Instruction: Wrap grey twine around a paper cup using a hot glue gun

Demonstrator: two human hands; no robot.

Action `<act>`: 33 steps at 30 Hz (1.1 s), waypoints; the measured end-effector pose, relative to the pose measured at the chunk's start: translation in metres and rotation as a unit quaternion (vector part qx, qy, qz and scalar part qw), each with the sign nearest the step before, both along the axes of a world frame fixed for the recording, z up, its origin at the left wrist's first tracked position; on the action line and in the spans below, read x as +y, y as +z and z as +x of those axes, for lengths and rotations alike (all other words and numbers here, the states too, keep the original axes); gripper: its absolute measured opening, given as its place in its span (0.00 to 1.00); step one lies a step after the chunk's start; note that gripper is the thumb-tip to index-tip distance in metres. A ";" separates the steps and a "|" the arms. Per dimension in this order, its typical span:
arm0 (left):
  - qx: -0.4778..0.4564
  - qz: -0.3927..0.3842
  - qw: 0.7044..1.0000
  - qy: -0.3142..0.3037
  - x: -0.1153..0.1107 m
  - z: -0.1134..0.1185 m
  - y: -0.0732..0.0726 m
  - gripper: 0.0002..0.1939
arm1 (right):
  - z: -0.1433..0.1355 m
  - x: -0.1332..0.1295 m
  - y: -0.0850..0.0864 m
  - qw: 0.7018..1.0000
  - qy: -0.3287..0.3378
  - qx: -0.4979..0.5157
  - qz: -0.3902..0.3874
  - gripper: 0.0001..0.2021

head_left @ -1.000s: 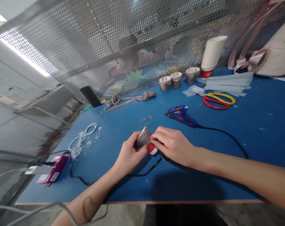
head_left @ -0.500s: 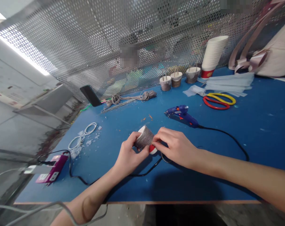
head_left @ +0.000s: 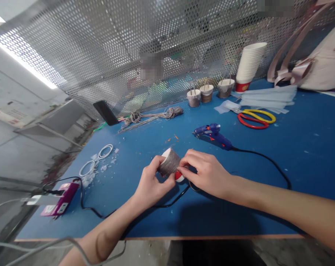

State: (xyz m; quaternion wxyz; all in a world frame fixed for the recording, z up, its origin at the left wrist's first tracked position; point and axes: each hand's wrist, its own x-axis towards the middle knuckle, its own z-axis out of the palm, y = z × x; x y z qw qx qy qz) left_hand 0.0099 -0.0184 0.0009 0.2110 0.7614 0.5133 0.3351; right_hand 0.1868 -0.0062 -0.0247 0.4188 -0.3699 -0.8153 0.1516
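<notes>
Cup (head_left: 170,162) slants lengthwise in left hand (head_left: 153,183), mouth up-left, base down-right.

**Paper cup (head_left: 169,163) wound in grey cord (head_left: 171,161)**

The cup is held tilted in the left hand (head_left: 150,183), white mouth toward upper left; red and white are left bare near its base — there, the grey cord is pinched by the right hand (head_left: 204,170).

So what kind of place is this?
It looks like a craft workshop, maybe a classroom. There's a glue gun on the blue table, scissors with red and yellow handles, and bundles of gray cord beside a see-through metal screen.
</notes>
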 end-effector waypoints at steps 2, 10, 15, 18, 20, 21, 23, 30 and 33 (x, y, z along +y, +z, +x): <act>0.007 0.001 1.000 0.005 0.000 0.000 0.000 0.05 | 0.000 0.000 0.000 1.000 0.001 0.000 0.000 0.07; 0.009 -0.015 0.999 0.029 -0.001 0.003 0.004 0.04 | 0.002 -0.001 0.001 1.000 0.012 -0.008 0.000 0.07; 0.004 -0.001 1.000 0.028 0.000 0.001 0.004 0.05 | 0.003 0.000 0.002 1.000 0.013 -0.004 -0.006 0.07; 0.007 -0.002 1.000 0.027 0.000 0.000 0.004 0.04 | 0.004 0.002 0.002 1.000 0.009 -0.002 -0.012 0.07; 0.007 -0.005 1.000 0.025 0.000 -0.001 0.003 0.04 | 0.004 0.003 0.002 1.000 0.007 -0.001 -0.015 0.07; 0.007 -0.007 1.000 0.023 0.000 -0.001 0.003 0.04 | 0.005 0.004 0.002 1.000 0.007 -0.001 -0.016 0.07; 0.005 -0.008 1.000 0.021 0.001 -0.002 0.003 0.04 | 0.005 0.005 0.003 1.000 0.007 0.000 -0.017 0.07; -0.005 -0.006 1.000 0.007 0.002 -0.009 0.001 0.04 | 0.007 0.005 0.003 0.999 0.013 0.011 -0.034 0.06; -0.012 -0.009 1.000 0.004 0.003 -0.010 0.001 0.04 | 0.007 0.006 0.004 0.999 0.016 0.015 -0.042 0.07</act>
